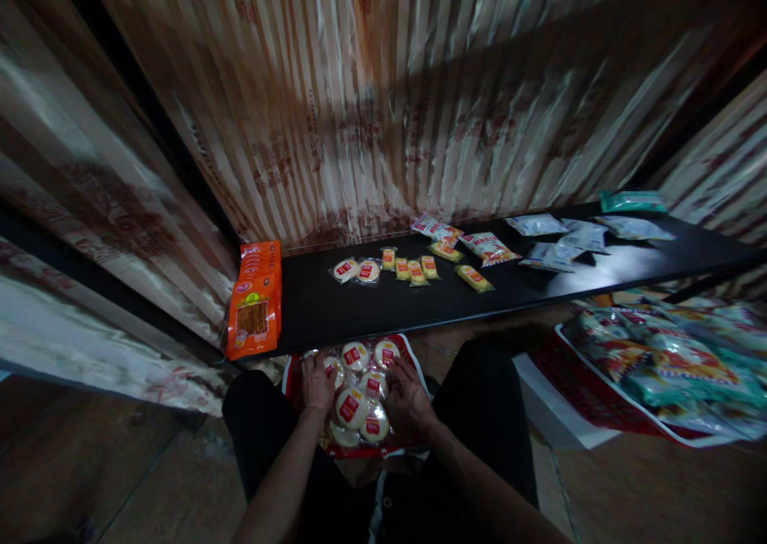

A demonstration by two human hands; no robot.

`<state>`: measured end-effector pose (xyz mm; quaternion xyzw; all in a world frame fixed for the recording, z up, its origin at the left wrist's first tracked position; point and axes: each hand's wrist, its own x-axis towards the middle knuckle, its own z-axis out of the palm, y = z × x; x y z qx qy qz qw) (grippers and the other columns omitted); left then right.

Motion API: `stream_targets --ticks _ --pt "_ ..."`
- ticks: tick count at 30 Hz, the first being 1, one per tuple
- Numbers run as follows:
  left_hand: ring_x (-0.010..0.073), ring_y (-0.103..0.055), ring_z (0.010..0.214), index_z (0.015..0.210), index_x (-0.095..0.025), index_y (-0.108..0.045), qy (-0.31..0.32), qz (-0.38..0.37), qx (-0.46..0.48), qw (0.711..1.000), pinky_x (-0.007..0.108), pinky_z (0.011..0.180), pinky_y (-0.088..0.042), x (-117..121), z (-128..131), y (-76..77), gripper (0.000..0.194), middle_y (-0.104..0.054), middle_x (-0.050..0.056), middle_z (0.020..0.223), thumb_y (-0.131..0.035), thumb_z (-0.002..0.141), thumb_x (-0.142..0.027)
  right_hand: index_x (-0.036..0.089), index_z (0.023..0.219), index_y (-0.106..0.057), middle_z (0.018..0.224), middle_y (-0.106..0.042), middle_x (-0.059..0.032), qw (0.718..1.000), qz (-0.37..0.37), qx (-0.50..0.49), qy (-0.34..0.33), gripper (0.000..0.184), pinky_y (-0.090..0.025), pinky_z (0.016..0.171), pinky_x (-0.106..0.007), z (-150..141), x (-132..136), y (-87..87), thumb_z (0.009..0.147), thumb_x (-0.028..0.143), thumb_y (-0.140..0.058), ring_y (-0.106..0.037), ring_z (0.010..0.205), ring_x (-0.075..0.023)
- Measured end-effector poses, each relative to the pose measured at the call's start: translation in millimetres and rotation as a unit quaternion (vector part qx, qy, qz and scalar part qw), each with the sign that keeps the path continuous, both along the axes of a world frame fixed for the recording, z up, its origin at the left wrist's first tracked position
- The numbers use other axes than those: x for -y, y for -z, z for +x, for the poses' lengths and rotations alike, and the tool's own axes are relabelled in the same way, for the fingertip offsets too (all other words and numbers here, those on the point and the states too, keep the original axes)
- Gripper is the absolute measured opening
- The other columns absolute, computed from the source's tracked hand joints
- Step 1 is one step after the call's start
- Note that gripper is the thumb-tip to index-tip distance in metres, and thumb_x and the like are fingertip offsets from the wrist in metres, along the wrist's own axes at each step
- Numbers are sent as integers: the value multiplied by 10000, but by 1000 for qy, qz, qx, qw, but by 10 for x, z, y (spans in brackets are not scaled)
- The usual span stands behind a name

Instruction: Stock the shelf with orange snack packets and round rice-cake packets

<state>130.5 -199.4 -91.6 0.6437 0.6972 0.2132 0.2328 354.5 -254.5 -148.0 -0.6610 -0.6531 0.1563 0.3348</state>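
Inside the red basket (363, 453), hands (363, 390) touch round wrapped cakes (352, 407).

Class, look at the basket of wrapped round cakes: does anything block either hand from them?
Nothing visible does: the left hand and right hand both reach into the basket, right by the round cakes.

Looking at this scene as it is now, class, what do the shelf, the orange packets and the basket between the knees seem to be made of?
Shelf: smooth, dark board or coated metal; it shows a soft sheen.
Orange packets: probably glossy plastic film, given the crinkled highlights.
Basket: likely red plastic, with a smooth, pale rim.
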Motion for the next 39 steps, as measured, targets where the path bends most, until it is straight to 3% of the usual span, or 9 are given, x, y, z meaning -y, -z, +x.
stream_targets --ticks 4,10,14,19,27,32,39 --pt "249 -491 1129 1008 -180 -612 -64 7 81 995 384 996 -370 64 -108 75 280 -557 97 1111 -568 734 -211 132 1095 -620 1255 -542 -142 1000 29 5 -4 439 -436 1001 -425 -18 19 -28 684 105 -468 -478 1198 -263" --pt "206 -608 850 863 -189 -581 -137 25 245 959 369 834 -473 74 -176 173 183 -624 42 844 -589 698 -269 168 1124 -623 1247 -561 -117 999 34 19 -31 432 -426 996 -464 -34 67 -144 723 136 -465 -483 1188 -266" --pt "190 -611 781 803 -196 -550 -164 31 363 917 335 770 -485 94 -131 187 256 -619 18 772 -636 653 -384 182 1170 -602 1223 -590 -101 997 34 21 -59 427 -430 996 -446 -67 105 -247 768 164 -457 -513 1158 -248" --pt "172 -616 696 772 -185 -546 -176 -24 498 848 317 675 -496 194 -43 181 408 -622 6 730 -677 574 -517 204 1198 -582 1163 -643 -79 997 21 -10 -76 407 -465 964 -420 -140 133 -334 812 215 -454 -565 1102 -236" --pt "149 -609 631 713 -168 -551 -141 -134 618 762 279 588 -482 365 78 22 439 -626 5 705 -807 449 -408 234 1132 -616 1085 -692 -62 982 -75 -161 -68 354 -553 788 -360 -299 219 -402 844 380 -472 -670 899 -214" --pt "159 -624 695 737 -162 -560 -121 -175 629 748 295 662 -500 417 135 -15 460 -638 18 752 -828 445 -396 189 1068 -645 933 -726 -75 958 -99 -266 -48 387 -556 745 -390 -383 172 -364 783 425 -532 -680 799 -234" --pt "187 -641 832 870 -169 -625 -127 -174 613 760 297 735 -495 373 99 -25 434 -677 56 924 -800 526 -367 163 977 -646 860 -715 -79 917 -132 -377 -26 467 -551 720 -345 -467 69 -261 749 561 -556 -669 772 -225"
